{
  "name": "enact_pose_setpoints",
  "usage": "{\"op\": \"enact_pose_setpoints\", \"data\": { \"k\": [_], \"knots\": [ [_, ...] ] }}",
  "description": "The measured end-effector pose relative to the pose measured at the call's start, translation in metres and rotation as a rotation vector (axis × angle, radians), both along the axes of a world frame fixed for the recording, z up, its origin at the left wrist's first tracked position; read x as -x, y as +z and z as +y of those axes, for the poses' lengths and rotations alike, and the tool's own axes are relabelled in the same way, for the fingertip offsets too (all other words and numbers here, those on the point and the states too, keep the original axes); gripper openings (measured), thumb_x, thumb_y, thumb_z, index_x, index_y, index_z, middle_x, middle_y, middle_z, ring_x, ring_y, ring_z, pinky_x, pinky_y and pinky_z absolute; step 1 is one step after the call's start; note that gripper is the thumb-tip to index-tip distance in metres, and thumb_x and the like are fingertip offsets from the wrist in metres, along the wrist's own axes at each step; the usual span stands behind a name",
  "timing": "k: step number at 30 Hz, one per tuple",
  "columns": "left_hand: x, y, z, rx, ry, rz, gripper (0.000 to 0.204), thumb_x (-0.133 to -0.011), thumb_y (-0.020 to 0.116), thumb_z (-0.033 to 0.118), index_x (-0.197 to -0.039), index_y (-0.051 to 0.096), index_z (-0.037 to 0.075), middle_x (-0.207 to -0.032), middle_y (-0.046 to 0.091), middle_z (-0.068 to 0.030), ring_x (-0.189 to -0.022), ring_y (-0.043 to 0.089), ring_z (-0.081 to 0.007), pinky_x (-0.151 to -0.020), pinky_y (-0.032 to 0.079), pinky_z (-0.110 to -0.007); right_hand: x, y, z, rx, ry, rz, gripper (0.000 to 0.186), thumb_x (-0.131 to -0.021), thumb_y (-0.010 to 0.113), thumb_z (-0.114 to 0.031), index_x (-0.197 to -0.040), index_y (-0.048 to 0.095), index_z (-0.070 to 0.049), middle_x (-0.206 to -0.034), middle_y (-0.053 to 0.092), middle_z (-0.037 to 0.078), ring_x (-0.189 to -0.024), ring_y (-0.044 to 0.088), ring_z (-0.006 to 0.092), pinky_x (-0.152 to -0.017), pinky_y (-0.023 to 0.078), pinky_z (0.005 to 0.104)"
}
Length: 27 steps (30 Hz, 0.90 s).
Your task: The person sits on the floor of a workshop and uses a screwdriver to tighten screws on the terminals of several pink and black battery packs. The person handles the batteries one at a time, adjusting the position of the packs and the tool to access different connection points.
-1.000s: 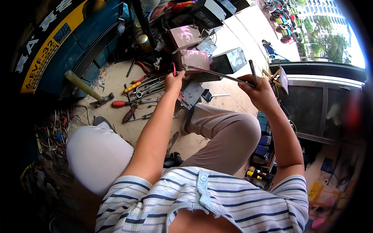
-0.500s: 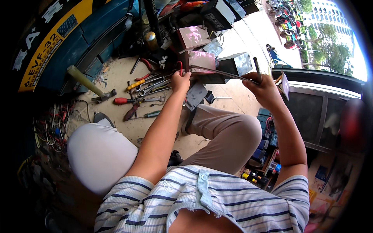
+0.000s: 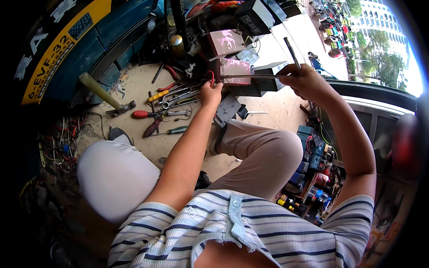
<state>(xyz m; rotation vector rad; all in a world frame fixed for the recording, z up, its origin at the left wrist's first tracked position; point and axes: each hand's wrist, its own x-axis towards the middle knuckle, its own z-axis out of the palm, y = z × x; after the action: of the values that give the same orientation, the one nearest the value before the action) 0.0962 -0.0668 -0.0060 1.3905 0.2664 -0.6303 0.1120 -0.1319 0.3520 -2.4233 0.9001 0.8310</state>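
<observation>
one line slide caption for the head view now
Left hand gripping a curved red cable-like strand, right hand holding a long, thin metal tool near a pink-topped rectangular box.

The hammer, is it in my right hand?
No, your right hand holds a metal rod; the hammer is off to the left.

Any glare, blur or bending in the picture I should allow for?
Head view: sky washed out at upper right; red shape blurred near right rim; yellow sign curved by the fisheye; right hand fairly sharp.
</observation>
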Motion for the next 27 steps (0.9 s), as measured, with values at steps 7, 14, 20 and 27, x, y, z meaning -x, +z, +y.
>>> {"op": "enact_pose_setpoints", "data": {
  "k": [7, 14, 20, 27],
  "knots": [
    [0.001, -0.005, 0.003, -0.011, 0.039, 0.061, 0.023, -0.079, 0.065, 0.013, -0.098, 0.062, 0.001, -0.073, 0.061, -0.0023, -0.065, 0.055, -0.0103, -0.063, 0.044, -0.025, -0.031, -0.003, 0.004, -0.189, -0.367, -0.026, 0.016, -0.087, 0.056, -0.01, -0.096, 0.057, 0.003, -0.052, 0.032, -0.006, -0.04, 0.026, 0.0022, -0.034, 0.015, 0.0202],
    [-0.004, 0.044, 0.017, 0.007, -0.044, 0.22, 0.02, -0.079, 0.066, 0.02, -0.087, 0.062, 0.001, -0.073, 0.063, -0.0027, -0.066, 0.056, -0.0126, -0.067, 0.044, -0.03, -0.024, -0.001, 0.0, 0.019, 0.044, -0.018, 0.02, -0.085, 0.057, -0.011, -0.1, 0.061, 0.001, -0.057, 0.047, -0.001, -0.045, 0.039, 0.0066, -0.042, 0.03, 0.0244],
    [-0.001, 0.026, 0.014, 0.156, 0.06, 0.267, 0.018, -0.08, 0.067, 0.022, -0.082, 0.063, 0.005, -0.072, 0.062, -0.0028, -0.061, 0.054, -0.0122, -0.06, 0.041, -0.028, -0.033, 0.01, 0.028, 0.162, 0.422, 0.033, 0.016, -0.087, 0.057, -0.011, -0.099, 0.063, -0.002, -0.063, 0.052, 0.0, -0.057, 0.042, 0.0072, -0.055, 0.037, 0.0256],
    [0.001, 0.023, 0.014, 0.487, 0.098, 0.574, 0.021, -0.08, 0.07, 0.021, -0.089, 0.056, 0.008, -0.076, 0.059, -0.0027, -0.049, 0.038, -0.0035, -0.039, 0.026, -0.017, -0.027, -0.001, -0.005, 0.07, 0.153, 0.054, 0.021, -0.087, 0.057, -0.012, -0.104, 0.062, -0.003, -0.056, 0.044, -0.003, -0.049, 0.038, 0.0038, -0.045, 0.029, 0.0228]
  ]
}}
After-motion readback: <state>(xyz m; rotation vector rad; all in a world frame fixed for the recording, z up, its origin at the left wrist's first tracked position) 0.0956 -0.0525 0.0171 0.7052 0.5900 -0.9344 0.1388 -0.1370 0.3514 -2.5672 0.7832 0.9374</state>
